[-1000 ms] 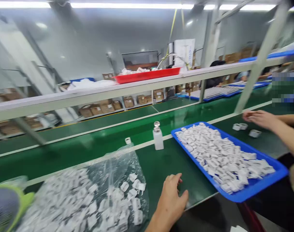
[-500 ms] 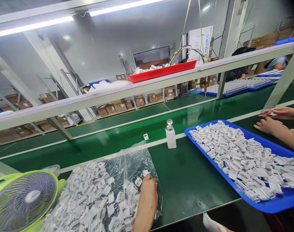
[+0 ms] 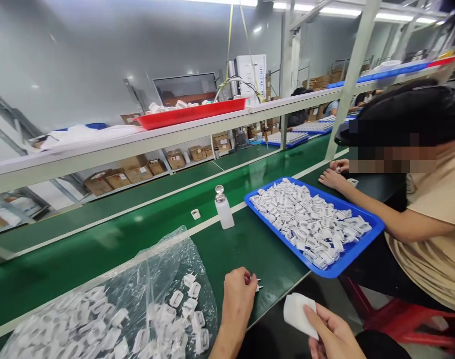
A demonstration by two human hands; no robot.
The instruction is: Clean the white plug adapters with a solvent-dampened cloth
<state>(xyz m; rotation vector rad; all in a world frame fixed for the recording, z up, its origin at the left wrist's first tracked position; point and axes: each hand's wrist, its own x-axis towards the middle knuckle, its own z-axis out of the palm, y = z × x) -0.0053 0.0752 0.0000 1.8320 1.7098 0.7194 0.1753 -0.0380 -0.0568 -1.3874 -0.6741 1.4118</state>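
Observation:
My left hand (image 3: pixel 239 294) is over the green table's front part, its fingers closed round a small white plastic piece (image 3: pixel 258 284) with metal prongs. My right hand (image 3: pixel 330 329) pinches a folded white cloth (image 3: pixel 300 315) beyond the table's front edge. To the left of my left hand, many white pieces (image 3: pixel 176 298) lie in and around a clear plastic bag (image 3: pixel 167 259). A white bottle (image 3: pixel 224 213) with a metal cap stands behind my left hand. Heaped with similar white pieces, a blue tray (image 3: pixel 334 271) lies to the right.
At the right, a person (image 3: pixel 433 219) in a tan shirt sits with both hands near the blue tray. A raised shelf (image 3: pixel 111 149) crosses behind the table and bears a red tray (image 3: pixel 190 115). One white piece (image 3: pixel 195 214) lies on the green strip behind the bag.
The view has swung to the right. My left hand has left the bag and now holds a white piece nearer my right hand. The cloth in my right hand shows more fully.

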